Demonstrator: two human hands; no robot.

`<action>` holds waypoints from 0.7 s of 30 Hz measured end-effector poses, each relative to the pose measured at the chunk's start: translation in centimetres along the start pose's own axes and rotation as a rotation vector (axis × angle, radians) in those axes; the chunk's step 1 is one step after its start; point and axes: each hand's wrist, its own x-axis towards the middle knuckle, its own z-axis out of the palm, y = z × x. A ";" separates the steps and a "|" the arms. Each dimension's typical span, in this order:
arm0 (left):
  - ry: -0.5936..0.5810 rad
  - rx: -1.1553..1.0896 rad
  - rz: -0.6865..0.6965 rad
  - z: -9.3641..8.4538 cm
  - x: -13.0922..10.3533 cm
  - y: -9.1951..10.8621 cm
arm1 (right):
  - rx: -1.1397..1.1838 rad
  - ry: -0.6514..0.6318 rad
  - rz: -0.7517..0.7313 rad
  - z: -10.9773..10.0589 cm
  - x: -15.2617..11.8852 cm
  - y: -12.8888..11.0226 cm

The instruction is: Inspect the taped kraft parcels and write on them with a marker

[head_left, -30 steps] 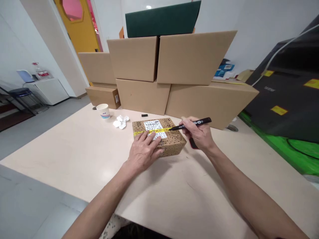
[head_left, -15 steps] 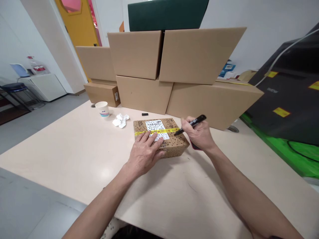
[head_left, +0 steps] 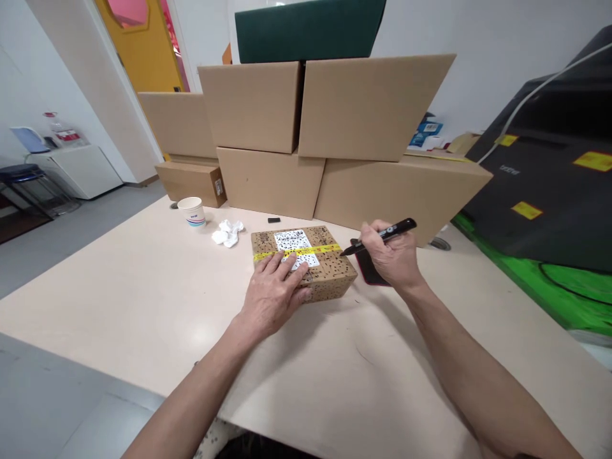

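Observation:
A small brown cardboard box [head_left: 329, 271] lies on the table [head_left: 157, 287], covered in black marks, with yellow tape across its top and a white label [head_left: 292, 241] that is also speckled black. My left hand [head_left: 275, 287] rests flat on the box's near left part, fingers spread over the tape and label edge. My right hand [head_left: 392, 255] grips a black marker [head_left: 382, 237], its tip at the right side of the box top; whether it touches is too small to tell. A dark phone-like object with a red edge [head_left: 370, 266] lies partly under my right hand.
Behind the box lie a black cap [head_left: 274, 220], crumpled white tissue [head_left: 228, 234] and a paper cup [head_left: 192, 211]. Large cartons [head_left: 373, 108] are stacked along the table's back, a dark green box [head_left: 310, 32] on top. A big black case [head_left: 554, 140] stands at the right.
My right hand has moved slightly right with the marker, and more of the phone-like object shows. The view has shifted a little. My left hand stays on the box.

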 end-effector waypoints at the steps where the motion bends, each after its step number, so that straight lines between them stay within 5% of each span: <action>1: 0.000 -0.001 -0.002 0.1 0.0 0.0 | 0.003 -0.005 0.005 0.0 -0.1 0.1; 8: 0.026 0.007 0.005 0.2 -0.1 -0.1 | 0.011 0.058 -0.021 0.6 -0.1 0.9; 21: -0.005 -0.001 -0.013 0.1 -0.1 0.0 | 0.005 -0.025 -0.026 0.9 0.0 0.0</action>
